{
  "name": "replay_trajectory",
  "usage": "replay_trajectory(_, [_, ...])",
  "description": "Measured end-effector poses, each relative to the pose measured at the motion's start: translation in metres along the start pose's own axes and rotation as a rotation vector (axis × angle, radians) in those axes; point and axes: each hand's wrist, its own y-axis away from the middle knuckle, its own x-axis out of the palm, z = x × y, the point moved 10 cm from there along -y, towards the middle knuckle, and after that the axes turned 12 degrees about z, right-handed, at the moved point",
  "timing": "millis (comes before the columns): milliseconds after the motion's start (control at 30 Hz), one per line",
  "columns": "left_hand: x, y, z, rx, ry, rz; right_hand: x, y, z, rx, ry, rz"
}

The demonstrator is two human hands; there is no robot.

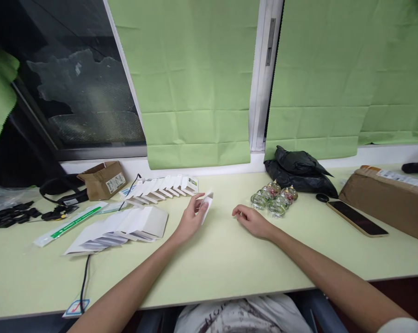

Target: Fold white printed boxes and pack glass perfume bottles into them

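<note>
My left hand point(191, 216) grips a small white cardboard box point(206, 207), held tilted just above the middle of the table. Apart from it, my right hand point(251, 221) rests near the tabletop with its fingers curled; whether anything is in them is hidden. Beyond the right hand sits a cluster of clear round ornaments point(275, 198) with green, red and gold parts. Left of my left hand lies an overlapping row of white folded boxes point(144, 223), with a second row of small white boxes point(163, 188) behind it.
Black plastic bags point(299, 171) lie by the window. At right are a phone point(358, 218), a black ring point(322, 198) and a long brown carton point(389, 199). At left stand an open brown box point(103, 180), a green-white packet point(70, 224) and a black cable point(84, 280).
</note>
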Motion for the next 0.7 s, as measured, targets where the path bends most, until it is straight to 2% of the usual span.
replay_trajectory(133, [0.009,-0.005,0.018,-0.037,0.323,0.013,0.003,-0.001,0.003,-0.002,0.019,0.016])
replay_trajectory(333, [0.019,-0.008,0.040,-0.145,0.662,0.054,0.008,-0.012,0.007,0.008,0.035,0.093])
replay_trajectory(467, [0.018,-0.007,0.043,-0.203,0.689,0.037,0.013,-0.023,0.010,-0.011,-0.009,0.143])
replay_trajectory(700, [0.015,-0.004,0.053,-0.314,0.627,-0.004,0.010,-0.025,-0.001,-0.011,-0.063,0.002])
